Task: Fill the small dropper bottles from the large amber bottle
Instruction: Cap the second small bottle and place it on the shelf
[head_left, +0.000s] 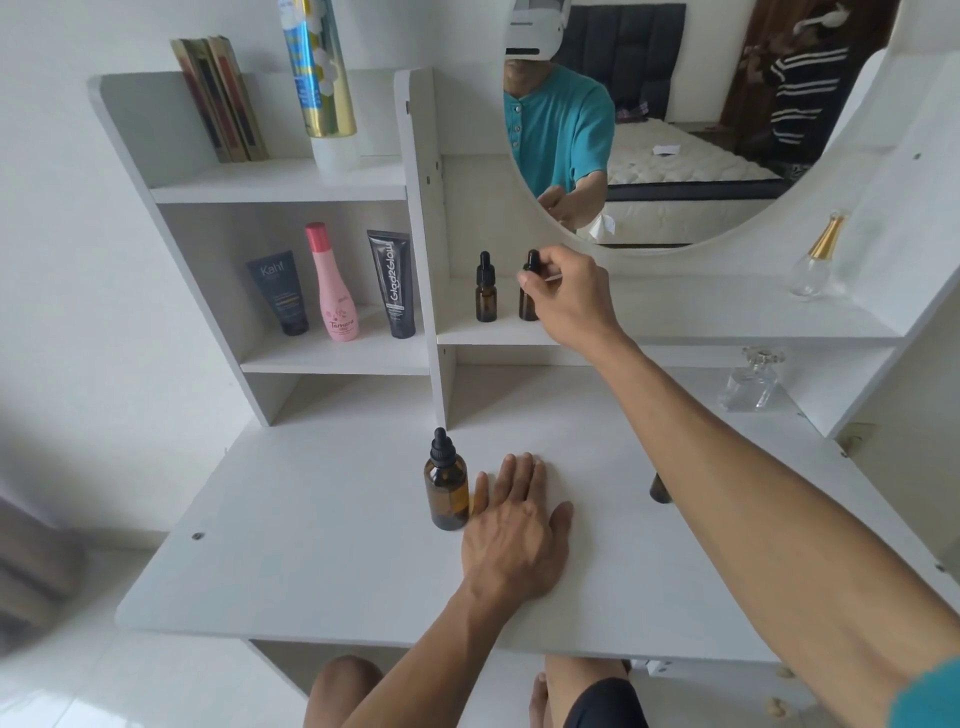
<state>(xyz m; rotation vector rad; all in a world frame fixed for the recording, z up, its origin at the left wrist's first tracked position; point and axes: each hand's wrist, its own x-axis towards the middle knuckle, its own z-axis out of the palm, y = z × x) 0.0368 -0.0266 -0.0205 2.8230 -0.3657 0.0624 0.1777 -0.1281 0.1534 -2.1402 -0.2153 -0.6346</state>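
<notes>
Amber small dropper bottle (529, 299), at twelve o'clock, is being pinched, apparently by its cap, by the outstretched right hand (569, 299); left hand (514, 530) is lying flat, fingers straight, beside the large amber bottle (447, 486).

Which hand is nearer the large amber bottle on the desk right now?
Left. The left hand lies flat on the desk right beside the large amber bottle; the right hand is up at the shelf on a small dropper bottle.

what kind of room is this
Most likely a bedroom, at a white dressing table: a round mirror reflects a mattress, and shelves hold toiletry tubes and a perfume bottle.
</notes>
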